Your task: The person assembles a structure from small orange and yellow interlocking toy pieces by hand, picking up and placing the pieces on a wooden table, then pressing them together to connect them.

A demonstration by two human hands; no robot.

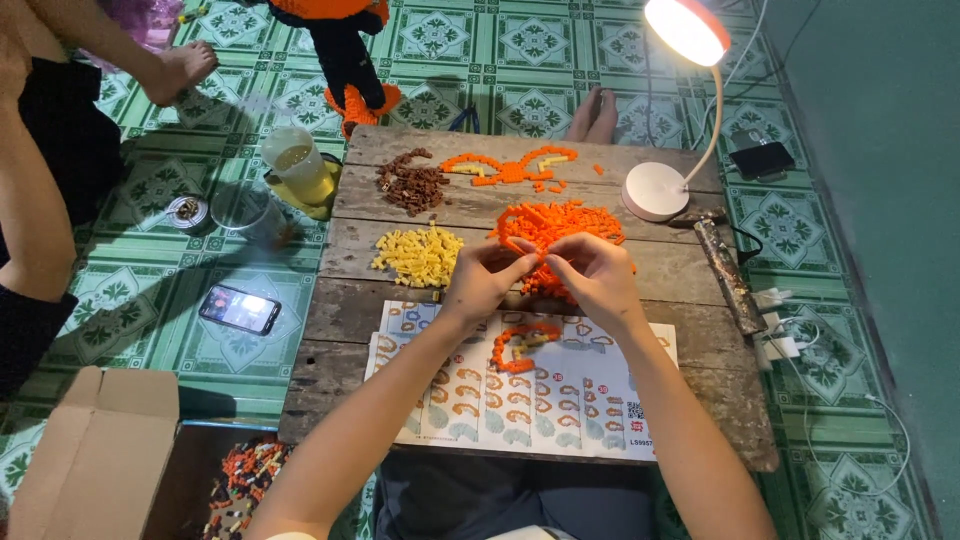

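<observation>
Both hands are working at the near edge of the orange brick pile (560,225) on the wooden board (680,275): left hand (487,275) and right hand (590,270) are meeting fingertip to fingertip, each pinching what looks like a small orange piece (540,256) between them; the piece itself is too small to make out clearly. Judging by the size, these bricks are light, rigid, smooth plastic, likely slippery and easy to flick away, so a thumb-and-forefinger grip on the side faces is looking like the sensible hold. A partly built orange curved assembly (520,345) is lying on the printed instruction sheet (560,410) just below the hands, probably fragile at the joints. Further out on the board: yellow brick pile (418,255) to the left, brown brick pile (410,183) behind it, another flat orange build (510,167) at the far edge. The desk lamp (660,180) is standing at the right, well clear of the hands. Off the board, a phone (240,308), a cup of yellowish liquid (298,163) and a cardboard box (95,455) are sitting on the floor to the left. Another person's leg (40,200) is showing at the far left. Nothing is blocking the hands.
</observation>
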